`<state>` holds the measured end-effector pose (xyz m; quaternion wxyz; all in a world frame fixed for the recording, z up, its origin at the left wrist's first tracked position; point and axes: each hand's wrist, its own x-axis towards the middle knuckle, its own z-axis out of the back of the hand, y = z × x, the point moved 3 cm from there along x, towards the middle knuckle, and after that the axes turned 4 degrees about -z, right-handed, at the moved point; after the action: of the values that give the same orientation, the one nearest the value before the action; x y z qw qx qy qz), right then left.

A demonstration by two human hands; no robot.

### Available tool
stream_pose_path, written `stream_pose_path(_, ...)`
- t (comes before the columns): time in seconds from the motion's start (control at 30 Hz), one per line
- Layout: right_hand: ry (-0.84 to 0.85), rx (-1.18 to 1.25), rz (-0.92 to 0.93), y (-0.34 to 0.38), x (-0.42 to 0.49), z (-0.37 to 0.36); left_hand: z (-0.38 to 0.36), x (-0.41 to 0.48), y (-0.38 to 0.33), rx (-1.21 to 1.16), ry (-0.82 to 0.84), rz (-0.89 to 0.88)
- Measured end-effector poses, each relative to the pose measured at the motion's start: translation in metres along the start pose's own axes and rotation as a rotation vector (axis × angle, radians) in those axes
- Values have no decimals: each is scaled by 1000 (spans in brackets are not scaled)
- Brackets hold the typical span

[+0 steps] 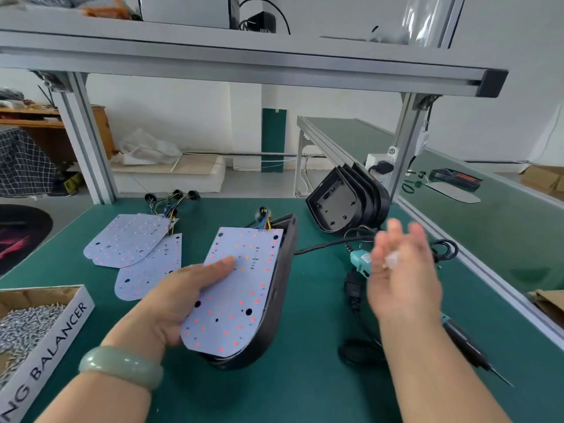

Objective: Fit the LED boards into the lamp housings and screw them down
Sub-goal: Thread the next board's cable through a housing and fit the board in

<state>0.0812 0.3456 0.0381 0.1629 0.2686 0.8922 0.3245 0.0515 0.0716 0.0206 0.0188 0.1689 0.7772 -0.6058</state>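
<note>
The LED board (236,288) is gripped at its left edge by the left hand (171,303), the thumb pressed flat on its white face and the remaining fingers hidden beneath. The board is held tilted over a black lamp housing (274,297), which lies on the green bench mat (305,377) with its open side facing left; coloured wires (265,219) run from the board's far edge into the housing. The right hand (399,270) is raised above the mat to the right, blurred, its fingers spread apart; something small and pale is seen against the palm, but it cannot be told what it is or whether it is held.

At the near left a cardboard box (48,340) is filled with small silver screws (21,328), and "NG BALANCER" is printed on its side. Two more LED boards (134,248) lie overlapped at the far left. A nested stack of empty housings (348,203) stands at the far right. An electric screwdriver (464,337) lies beneath the right forearm.
</note>
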Motion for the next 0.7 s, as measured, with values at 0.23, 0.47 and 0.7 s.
stream_pose_path(0.23,590,-761,-33,-59,-27,-33,-15,-9,5,175,222,-107)
stream_pose_path(0.47,898,-704,-325,-68,-48,-28,-28,-8,1,67,208,-147)
stream_pose_path(0.7,29,-514,-262,-49,1,-8,17,-13,-23,-93,71,-340)
